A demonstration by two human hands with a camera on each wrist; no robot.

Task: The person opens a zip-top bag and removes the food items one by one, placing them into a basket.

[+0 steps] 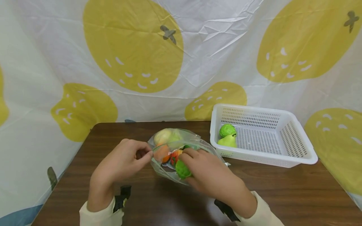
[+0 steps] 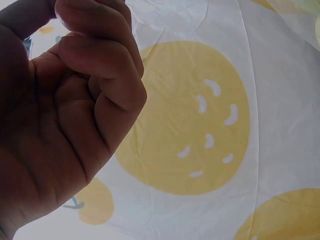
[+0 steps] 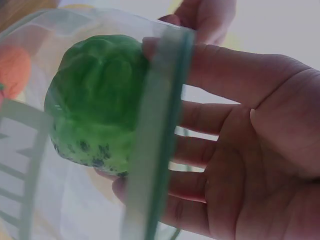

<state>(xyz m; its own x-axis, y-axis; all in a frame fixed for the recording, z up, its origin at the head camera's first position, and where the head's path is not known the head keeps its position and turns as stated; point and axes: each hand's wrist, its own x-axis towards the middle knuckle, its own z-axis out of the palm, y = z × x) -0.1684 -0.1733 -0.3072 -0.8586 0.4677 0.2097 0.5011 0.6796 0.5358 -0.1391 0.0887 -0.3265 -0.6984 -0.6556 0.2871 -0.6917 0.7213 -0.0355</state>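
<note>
A clear zip-top plastic bag (image 1: 169, 174) lies on the table with its mouth spread. Thumb and index finger of my left hand (image 1: 121, 163) pinch its left edge; in the left wrist view that hand's fingers are curled. My right hand (image 1: 212, 172) reaches into the mouth and holds a bumpy green toy vegetable (image 3: 97, 100) between thumb and fingers, behind the bag's green zip strip (image 3: 167, 135). Inside the bag show an orange toy fruit (image 1: 161, 153), a red-and-yellow piece (image 1: 175, 156) and a pale round piece (image 1: 163, 137).
At the right rear stands a white perforated basket (image 1: 266, 157). A green pear (image 1: 227, 141) and a bumpy green ball-shaped piece (image 1: 227, 130) sit at its left end. The brown wooden table (image 1: 113, 133) meets a fruit-print cloth (image 1: 135, 106) behind it.
</note>
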